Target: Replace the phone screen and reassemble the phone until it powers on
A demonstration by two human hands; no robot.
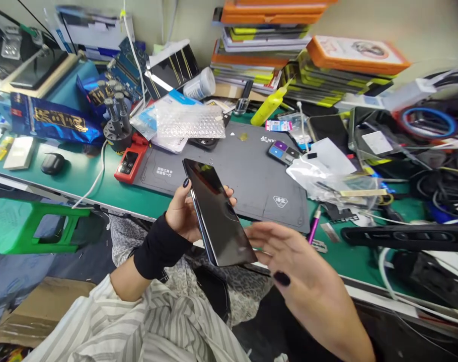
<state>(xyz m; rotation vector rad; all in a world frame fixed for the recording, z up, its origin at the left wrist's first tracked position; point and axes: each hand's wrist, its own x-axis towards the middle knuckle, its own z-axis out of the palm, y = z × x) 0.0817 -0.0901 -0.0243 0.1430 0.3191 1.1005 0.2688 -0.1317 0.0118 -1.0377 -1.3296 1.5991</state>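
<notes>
A black smartphone (223, 216), its glossy dark screen facing up, is held tilted over the front edge of the bench. My left hand (185, 211) grips it, the thumb along the left edge and fingertips showing at the far right side. At the phone's lower right corner is my right hand (293, 261), fingers stretched and apart from the thumb, palm turned toward the phone. Whether its fingertips touch the phone I cannot tell. Beyond the phone lies a dark grey work mat (259, 176).
A red device (131, 160) stands at the mat's left end, near a screwdriver stand (118, 125). Bubble wrap (191, 120) and a yellow bottle (269, 106) lie behind. Plastic bags (327, 176), a purple pen-like tool (315, 225) and cables crowd the right. A green stool (21, 226) stands left.
</notes>
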